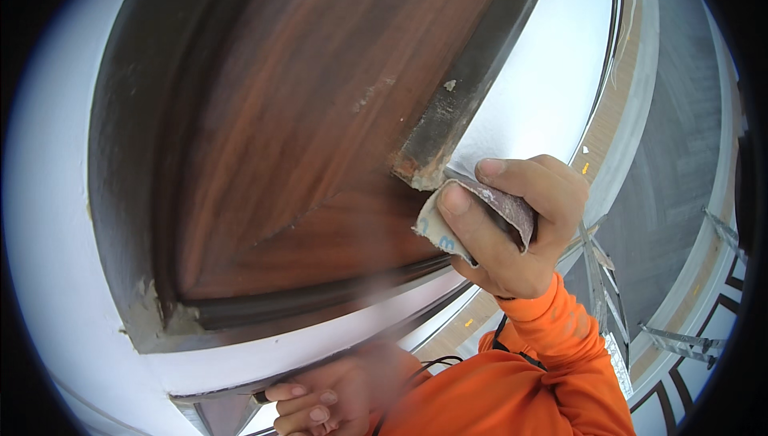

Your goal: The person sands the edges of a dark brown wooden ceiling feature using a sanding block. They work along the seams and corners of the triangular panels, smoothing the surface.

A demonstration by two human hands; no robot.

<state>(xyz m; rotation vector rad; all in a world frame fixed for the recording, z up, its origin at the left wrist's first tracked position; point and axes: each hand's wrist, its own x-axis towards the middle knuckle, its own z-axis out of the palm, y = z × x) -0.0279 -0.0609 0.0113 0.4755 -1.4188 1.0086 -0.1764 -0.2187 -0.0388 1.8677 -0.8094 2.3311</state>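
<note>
Your right fingers are clamped on a folded sandpaper, thumb on top, pressing it at the chipped end of the dark trim beside the wood panel. The sheet looks light and floppy; pinch it by the fold. Your left hand curls on the lower frame, holding nothing I can see.

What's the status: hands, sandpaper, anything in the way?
Right hand grips folded sandpaper against dark trim corner. Left hand low on panel's white edge. Nothing in the way.
</note>
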